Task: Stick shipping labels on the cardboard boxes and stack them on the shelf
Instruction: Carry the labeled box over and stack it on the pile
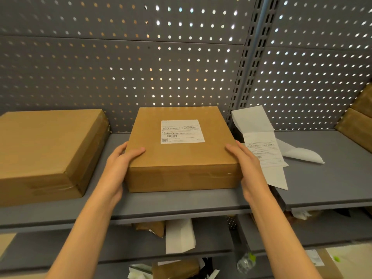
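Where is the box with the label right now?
The labelled box sits mid-frame on the grey shelf, held between both hands, with a plain box to its left and the loose label strip to its right.

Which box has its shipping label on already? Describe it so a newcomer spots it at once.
Look at the grey shelf in front of the perforated back panel. The box sits at its middle, held between both hands. Unlike the bare box on the left, it carries a white label on top.

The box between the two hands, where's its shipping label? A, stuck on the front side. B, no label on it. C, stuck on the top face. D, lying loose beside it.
C: the white shipping label lies flat on the top face of the box that the left hand and right hand grip.
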The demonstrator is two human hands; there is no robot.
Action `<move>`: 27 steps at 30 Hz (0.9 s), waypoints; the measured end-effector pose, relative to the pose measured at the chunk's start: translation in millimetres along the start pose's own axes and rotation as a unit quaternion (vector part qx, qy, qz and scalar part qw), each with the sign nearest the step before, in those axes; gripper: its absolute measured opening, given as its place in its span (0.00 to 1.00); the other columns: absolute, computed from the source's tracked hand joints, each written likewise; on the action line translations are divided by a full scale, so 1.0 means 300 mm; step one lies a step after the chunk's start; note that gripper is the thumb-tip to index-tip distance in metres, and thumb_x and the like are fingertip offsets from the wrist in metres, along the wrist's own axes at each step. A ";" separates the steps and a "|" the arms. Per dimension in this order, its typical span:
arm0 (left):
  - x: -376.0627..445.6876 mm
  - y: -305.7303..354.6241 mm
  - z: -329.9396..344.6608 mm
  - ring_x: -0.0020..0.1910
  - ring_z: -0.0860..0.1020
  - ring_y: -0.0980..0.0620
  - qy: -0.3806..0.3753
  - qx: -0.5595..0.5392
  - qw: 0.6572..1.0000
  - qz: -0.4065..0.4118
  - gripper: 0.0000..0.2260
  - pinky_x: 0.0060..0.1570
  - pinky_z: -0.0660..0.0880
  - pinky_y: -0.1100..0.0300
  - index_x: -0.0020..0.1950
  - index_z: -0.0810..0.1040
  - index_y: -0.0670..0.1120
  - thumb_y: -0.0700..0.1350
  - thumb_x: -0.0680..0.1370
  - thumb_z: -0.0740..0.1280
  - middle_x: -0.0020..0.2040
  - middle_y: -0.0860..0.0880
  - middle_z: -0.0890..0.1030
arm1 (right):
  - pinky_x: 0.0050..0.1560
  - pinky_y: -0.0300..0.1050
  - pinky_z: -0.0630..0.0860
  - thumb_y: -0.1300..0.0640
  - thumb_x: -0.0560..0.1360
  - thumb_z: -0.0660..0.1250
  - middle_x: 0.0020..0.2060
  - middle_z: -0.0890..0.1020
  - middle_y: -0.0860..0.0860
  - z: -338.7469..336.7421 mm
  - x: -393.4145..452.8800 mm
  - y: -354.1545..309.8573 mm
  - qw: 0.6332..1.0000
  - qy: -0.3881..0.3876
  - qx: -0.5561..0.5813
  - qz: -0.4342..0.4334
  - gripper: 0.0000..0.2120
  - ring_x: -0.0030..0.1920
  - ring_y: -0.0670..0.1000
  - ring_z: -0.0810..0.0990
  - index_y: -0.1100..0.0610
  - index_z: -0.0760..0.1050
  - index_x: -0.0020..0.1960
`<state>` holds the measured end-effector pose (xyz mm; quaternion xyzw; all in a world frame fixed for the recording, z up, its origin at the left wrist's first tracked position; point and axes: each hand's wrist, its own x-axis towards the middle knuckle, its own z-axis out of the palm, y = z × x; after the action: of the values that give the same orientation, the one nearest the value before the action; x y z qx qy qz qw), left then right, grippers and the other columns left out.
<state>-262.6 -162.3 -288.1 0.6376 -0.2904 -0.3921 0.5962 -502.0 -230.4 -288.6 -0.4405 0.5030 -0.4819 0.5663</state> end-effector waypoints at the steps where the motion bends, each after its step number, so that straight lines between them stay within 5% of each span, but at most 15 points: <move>1: 0.003 -0.003 -0.001 0.52 0.75 0.56 -0.001 -0.001 1.000 0.004 0.23 0.41 0.67 0.62 0.68 0.71 0.49 0.50 0.74 0.68 0.60 0.51 0.77 | 0.42 0.36 0.67 0.51 0.73 0.68 0.59 0.75 0.44 0.000 0.000 0.006 1.000 -0.004 -0.002 -0.007 0.26 0.51 0.39 0.73 0.49 0.68 0.70; 13: -0.016 0.055 -0.014 0.54 0.77 0.53 -0.005 -0.057 0.996 0.069 0.19 0.45 0.71 0.60 0.64 0.75 0.51 0.47 0.73 0.69 0.56 0.52 0.80 | 0.48 0.38 0.71 0.50 0.72 0.69 0.61 0.77 0.45 0.023 -0.031 -0.016 0.994 0.012 0.002 -0.107 0.26 0.58 0.44 0.75 0.48 0.69 0.69; 18: -0.042 0.135 0.005 0.55 0.77 0.53 -0.028 -0.070 0.990 0.121 0.20 0.45 0.71 0.60 0.65 0.74 0.51 0.46 0.73 0.69 0.56 0.53 0.80 | 0.60 0.46 0.73 0.47 0.70 0.71 0.60 0.78 0.45 -0.001 -0.049 -0.087 0.989 0.025 0.012 -0.147 0.28 0.59 0.47 0.76 0.48 0.70 0.68; 27: -0.133 0.271 0.179 0.52 0.79 0.54 -0.075 -0.077 0.975 0.195 0.18 0.50 0.72 0.60 0.61 0.77 0.49 0.44 0.72 0.69 0.55 0.51 0.82 | 0.49 0.41 0.72 0.46 0.68 0.70 0.57 0.80 0.45 -0.182 -0.096 -0.251 0.975 0.058 0.028 -0.211 0.27 0.56 0.47 0.78 0.48 0.73 0.66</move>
<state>-320.9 -167.3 -200.6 0.4901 -0.4218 -0.3361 0.6847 -565.0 -213.9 -216.2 -0.4921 0.4171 -0.6292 0.4336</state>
